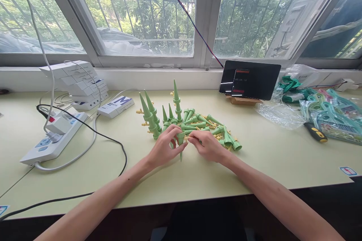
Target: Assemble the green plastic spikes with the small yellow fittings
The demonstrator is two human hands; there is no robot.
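My left hand is closed around a green plastic spike, whose tip points down toward the table. From the right, my right hand pinches a small yellow valve at the spike's side, near its wide end. Just behind my hands lies a heap of loose green spikes mixed with yellow pieces. To the left of the heap stand several stacked spikes, tips up, with yellow valves sticking out sideways. My fingers hide part of the held spike.
At left are a power strip with plugs, a black cable and stacked white boxes. A tablet leans at the back. At right lie a screwdriver and bagged teal items. The table's front edge is close.
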